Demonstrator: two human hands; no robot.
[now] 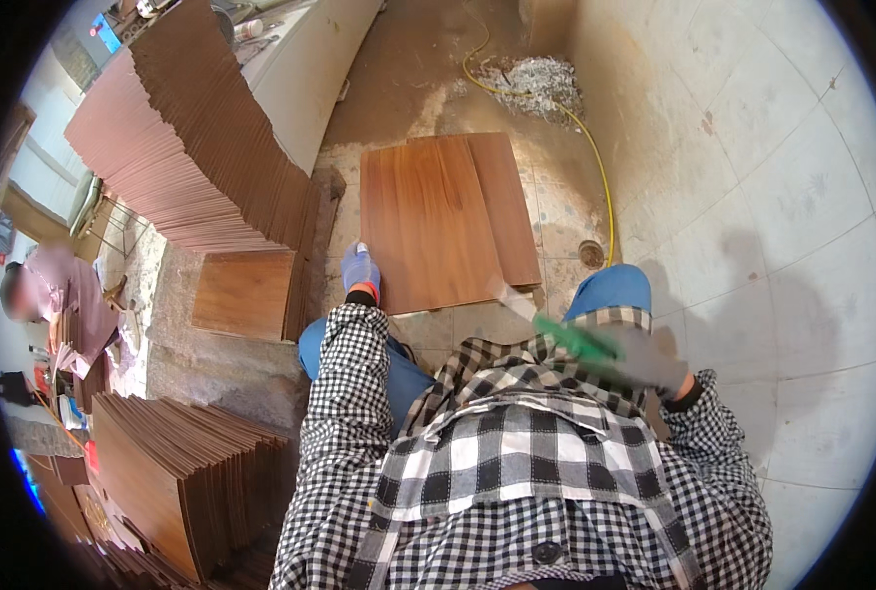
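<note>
A reddish-brown wood-grain board point(426, 221) lies in front of me, overlapping a second wood-grain board point(509, 197) that sticks out on its right. At the left edge of the upper board is my left hand point(361, 269), in a pale purple glove, closed on that edge; the fingers beneath are hidden. My right hand point(649, 362), in a grey glove, is closed around the green handle of a scraper point(578, 340). Motion blurs the scraper, and its pale blade points toward the boards' lower right corner.
Tall stacks of boards stand at left point(202, 138) and lower left point(192, 472). A yellow hose point(600, 167) runs along the tiled wall point(743, 197), past a heap of shreds point(536, 84) and a floor drain point(591, 254). Another person point(69, 300) is at far left.
</note>
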